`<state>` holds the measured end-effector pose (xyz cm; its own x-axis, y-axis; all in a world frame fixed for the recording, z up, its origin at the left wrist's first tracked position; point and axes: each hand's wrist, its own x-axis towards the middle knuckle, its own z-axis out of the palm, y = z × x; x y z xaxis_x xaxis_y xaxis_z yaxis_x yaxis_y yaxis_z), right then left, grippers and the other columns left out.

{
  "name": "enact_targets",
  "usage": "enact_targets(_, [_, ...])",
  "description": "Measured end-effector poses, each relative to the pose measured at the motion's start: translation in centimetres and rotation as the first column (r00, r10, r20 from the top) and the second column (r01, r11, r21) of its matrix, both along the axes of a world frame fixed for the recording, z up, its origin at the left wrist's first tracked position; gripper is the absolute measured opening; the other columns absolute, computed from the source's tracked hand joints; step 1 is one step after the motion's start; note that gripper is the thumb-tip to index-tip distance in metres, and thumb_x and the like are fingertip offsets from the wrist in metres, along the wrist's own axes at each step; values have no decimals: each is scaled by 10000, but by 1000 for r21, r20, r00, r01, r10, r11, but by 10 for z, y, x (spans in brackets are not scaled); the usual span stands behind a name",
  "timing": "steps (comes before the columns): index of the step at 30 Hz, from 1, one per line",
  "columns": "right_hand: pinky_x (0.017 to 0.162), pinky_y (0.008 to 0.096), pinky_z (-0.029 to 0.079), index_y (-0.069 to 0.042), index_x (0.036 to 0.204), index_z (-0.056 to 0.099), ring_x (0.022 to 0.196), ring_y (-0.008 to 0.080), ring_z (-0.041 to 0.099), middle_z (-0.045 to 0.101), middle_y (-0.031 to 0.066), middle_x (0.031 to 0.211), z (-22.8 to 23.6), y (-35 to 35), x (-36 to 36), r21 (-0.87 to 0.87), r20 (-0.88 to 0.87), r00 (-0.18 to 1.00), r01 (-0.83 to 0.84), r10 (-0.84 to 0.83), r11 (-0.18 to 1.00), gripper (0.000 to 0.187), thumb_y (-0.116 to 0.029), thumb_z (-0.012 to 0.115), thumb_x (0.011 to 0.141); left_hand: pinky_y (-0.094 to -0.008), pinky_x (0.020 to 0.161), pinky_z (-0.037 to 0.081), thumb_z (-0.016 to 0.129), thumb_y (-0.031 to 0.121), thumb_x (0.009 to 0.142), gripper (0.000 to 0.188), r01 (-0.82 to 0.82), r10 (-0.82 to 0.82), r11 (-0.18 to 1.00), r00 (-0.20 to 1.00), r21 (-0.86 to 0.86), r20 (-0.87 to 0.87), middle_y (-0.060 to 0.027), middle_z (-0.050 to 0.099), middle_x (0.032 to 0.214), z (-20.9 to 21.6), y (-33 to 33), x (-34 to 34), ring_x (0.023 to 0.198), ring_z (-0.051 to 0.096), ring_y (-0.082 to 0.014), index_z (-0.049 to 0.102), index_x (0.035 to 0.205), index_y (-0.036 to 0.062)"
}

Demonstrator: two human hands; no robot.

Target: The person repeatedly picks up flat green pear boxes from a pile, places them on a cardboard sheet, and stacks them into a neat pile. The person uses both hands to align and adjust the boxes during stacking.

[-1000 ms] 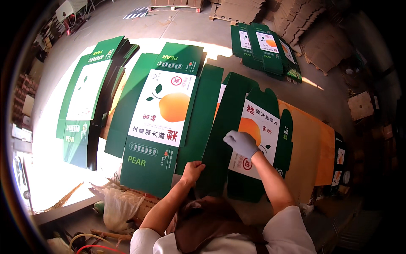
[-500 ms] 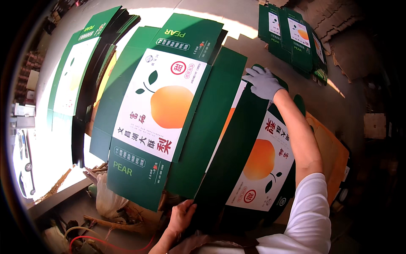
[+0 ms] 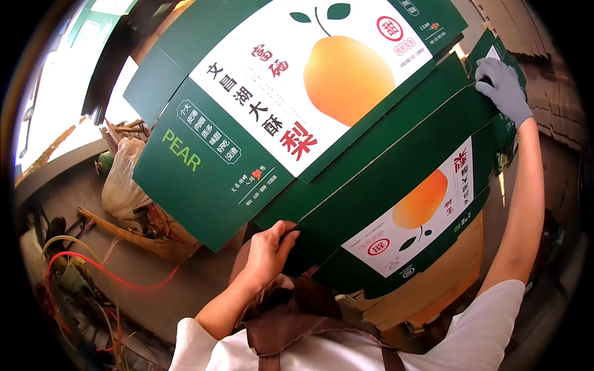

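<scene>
The green pear-printed carton blank [image 3: 390,198] lies before the brown apron [image 3: 291,324], alongside another printed blank [image 3: 349,80]. The left hand's [image 3: 267,253] grip pinches its near edge; the gloved right hand [image 3: 504,89] curls at its far end, clasping or not I cannot tell. Likely light, stiff between creases, smooth; best held by opposite edges.

Black writing [image 3: 243,96] we see on a green sheet [image 3: 284,99], light green letters [image 3: 180,150] on its flap [image 3: 210,179], red ring sign [image 3: 378,247] on folded cardboard [image 3: 383,173]

near green carton [image 3: 396,191] with underside hidden, larger carton [image 3: 297,105] cut off by the upper edge
</scene>
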<state>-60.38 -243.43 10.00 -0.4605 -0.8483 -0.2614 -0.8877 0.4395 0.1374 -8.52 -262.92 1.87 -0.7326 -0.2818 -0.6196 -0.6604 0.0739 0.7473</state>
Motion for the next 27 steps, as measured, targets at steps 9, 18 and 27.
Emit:
enact_targets(9, [1084, 355, 317, -52, 1023, 565, 1317, 317, 434, 490, 170, 1393, -53, -26, -38, 150, 23, 988, 149, -154, 977, 196, -189, 574, 883, -339, 615, 536, 704, -38, 771, 347, -37, -75, 913, 964, -406, -255, -99, 633, 924, -41, -7, -8, 728, 644, -261, 613, 1094, 51])
enact_targets(18, [1047, 317, 348, -16, 1002, 510, 1224, 248, 507, 540, 157, 1283, -76, -35, -74, 138, 176, 964, 177, -200, 974, 156, -127, 544, 898, -312, 614, 524, 675, -104, 648, 557, 8, -206, 836, 931, -549, -300, -59, 594, 966, -61, -18, -16, 766, 607, -203, 647, 1172, 81])
enact_targets(27, [1072, 313, 307, -24, 1001, 509, 1334, 289, 430, 541, 168, 1227, -90, -33, -84, 218, 159, 953, 222, -259, 950, 178, -167, 560, 908, -320, 638, 523, 663, -110, 647, 590, 77, -234, 852, 941, -518, -246, -64, 582, 1003, -71, -18, -22, 815, 589, -209, 645, 1197, 103])
